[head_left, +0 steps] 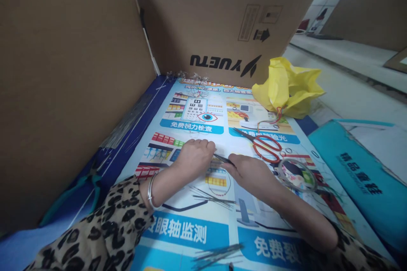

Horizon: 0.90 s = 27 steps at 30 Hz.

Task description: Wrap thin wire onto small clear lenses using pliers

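A slim, dark pointed tool (224, 159) sits mid-scene in our right hand (251, 172), whose grip is closed firmly around it, the tip aimed left. Just beside that tip is our left hand (196, 156), its fingers curled in tightly; we cannot tell what, if anything, this grip pinches, nor whether the tip touches it. We see a silver bangle (150, 192) on the left wrist.

Below both hands a printed poster (219, 136) covers much of the blue-topped counter (110, 178). Nearer us on it lies a loose bunch of thin wires (214, 198), and nearer still a second wire bunch (219, 255). Beyond the right hand we have scissors with red-orange handles (254, 139), and a translucent ring (316, 180) to the right of that forearm.

At far right rests a crumpled yellow bag (286, 89), with a teal shoebox (362, 178) nearer. To the left we find teal-handled pliers (93, 174) and, farther off, a grey bundle of thin strands (125, 120). Cardboard panels (219, 17) stand along the left and far sides, the far one printed "YUETU" upside down.
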{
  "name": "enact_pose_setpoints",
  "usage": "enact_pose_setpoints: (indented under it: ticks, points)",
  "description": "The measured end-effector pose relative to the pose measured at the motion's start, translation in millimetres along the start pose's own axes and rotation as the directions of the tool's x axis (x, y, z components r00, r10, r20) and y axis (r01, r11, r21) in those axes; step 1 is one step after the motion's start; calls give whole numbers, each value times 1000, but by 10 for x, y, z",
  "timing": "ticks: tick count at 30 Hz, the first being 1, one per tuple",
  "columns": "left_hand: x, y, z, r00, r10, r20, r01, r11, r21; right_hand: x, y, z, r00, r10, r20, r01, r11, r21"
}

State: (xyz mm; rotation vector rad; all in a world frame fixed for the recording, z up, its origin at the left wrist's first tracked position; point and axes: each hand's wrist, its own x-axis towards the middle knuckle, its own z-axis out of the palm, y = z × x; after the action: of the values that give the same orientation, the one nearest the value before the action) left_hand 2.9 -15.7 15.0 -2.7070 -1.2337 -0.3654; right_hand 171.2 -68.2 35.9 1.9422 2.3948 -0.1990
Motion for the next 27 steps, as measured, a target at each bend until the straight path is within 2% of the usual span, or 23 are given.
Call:
enact_pose_setpoints:
  ticks: [3,7,11,20,27]
  points:
    - [-10,2,-13,999,-8,39,8,1000,-16,-2,33,7,1000,21,5,-21,999,-32]
    - [-39,-33,-50,995,-59,81,71,985,-156,-23,109,27,997,65,-35,-68,990,-123]
    - [-55,-56,-55,992,-52,114,79,967,-243,-49,176,75,993,76,-91,-90,982,-163]
    - [-58,91,69,981,-39,191,66,989,-135,-172,219,193,993,35,-114,-55,982,-180]
    - [-101,171,91,976,-28,214,35,999,-32,-225,236,247,985,-32,-169,-3,979,-202]
